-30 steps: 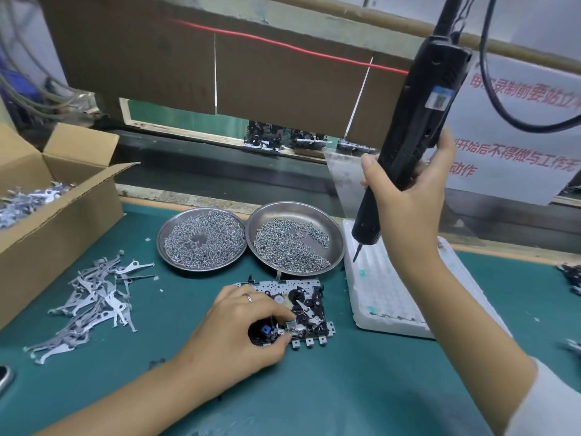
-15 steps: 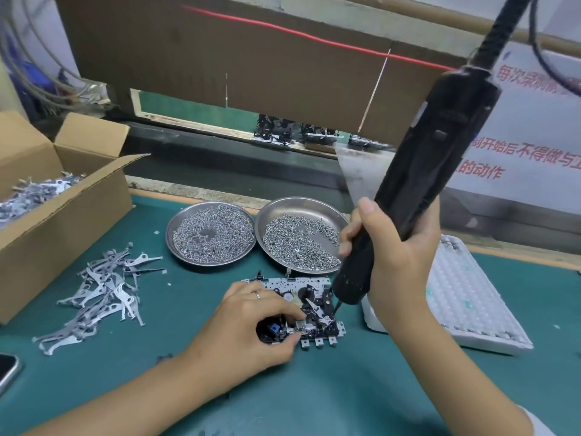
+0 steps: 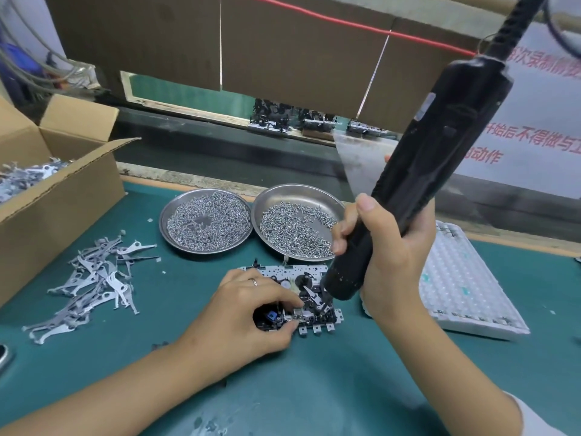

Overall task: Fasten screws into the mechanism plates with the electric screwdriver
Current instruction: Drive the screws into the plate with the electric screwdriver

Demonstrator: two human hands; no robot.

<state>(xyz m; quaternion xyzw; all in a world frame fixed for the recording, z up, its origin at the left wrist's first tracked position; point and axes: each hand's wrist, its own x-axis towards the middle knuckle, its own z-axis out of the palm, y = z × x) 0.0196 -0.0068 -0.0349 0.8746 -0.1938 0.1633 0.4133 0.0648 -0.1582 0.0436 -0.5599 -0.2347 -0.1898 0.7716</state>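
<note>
While the mechanism plate (image 3: 294,295) lies flat on the green mat, near-centre, we note our left hand (image 3: 248,316) pinching its near-left edge. Our right hand (image 3: 385,256) grips the electric screwdriver (image 3: 408,177); its long axis leans up to the far right, bit down at the plate's right part. Whether the bit has seated, we cannot tell.

screwdriver tip (image 3: 323,306) too small
</note>
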